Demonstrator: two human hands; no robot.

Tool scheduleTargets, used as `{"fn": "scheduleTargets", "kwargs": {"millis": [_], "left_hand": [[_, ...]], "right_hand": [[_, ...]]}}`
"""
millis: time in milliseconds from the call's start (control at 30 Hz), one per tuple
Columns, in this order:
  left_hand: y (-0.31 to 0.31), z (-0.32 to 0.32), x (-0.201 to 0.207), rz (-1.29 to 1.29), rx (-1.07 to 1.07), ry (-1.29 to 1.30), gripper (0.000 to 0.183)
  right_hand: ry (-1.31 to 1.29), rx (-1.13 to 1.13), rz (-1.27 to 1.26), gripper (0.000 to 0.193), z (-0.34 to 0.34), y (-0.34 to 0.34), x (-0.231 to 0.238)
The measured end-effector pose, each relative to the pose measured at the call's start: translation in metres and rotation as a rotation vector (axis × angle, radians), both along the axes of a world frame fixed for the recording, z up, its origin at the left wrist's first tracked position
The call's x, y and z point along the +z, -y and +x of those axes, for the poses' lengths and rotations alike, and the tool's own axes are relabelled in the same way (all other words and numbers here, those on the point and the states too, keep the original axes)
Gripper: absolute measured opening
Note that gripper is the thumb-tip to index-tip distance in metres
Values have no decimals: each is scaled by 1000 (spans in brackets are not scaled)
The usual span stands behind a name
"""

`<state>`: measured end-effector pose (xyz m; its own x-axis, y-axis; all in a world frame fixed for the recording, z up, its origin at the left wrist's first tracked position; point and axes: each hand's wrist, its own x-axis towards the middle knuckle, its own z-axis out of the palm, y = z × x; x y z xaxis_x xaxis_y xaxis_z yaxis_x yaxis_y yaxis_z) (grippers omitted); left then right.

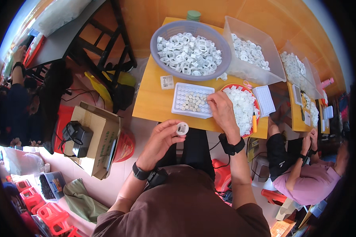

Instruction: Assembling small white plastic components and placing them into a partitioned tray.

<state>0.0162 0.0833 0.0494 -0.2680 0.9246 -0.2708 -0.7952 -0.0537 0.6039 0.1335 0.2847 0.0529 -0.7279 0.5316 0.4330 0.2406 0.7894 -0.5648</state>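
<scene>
My left hand [161, 139] pinches a small round white plastic casing [182, 128] with a dark opening in its middle, held above my lap in front of the table edge. My right hand [223, 110] is over the right edge of a white plastic tray [178, 108]. Its fingertips are pressed together, and whatever is between them is too small to tell. Round silvery discs like button cells [193, 102] lie in the tray's pockets. Beside my right hand, a red-rimmed plate [258, 105] is heaped with small white plastic pieces [241, 108].
Behind the tray on the yellow table [148, 93] stands a grey-purple basket [156, 51] of white ring-shaped parts. A clear bin [281, 75] is to its right. An orange-handled tool [254, 123] rests on the plate. At left stands a cardboard box [91, 156]; a co-worker [304, 181] sits at right.
</scene>
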Motion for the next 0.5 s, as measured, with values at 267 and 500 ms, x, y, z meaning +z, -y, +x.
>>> {"fn": "scheduleTargets", "kwargs": {"millis": [267,500], "left_hand": [[-7,4,8,72,-7,49,27],[-10,8,6,35,7,-37,25]], "right_hand": [[-255,27,-556,9,11,44,21],[-260,67,-233,14,10,88,35]]}}
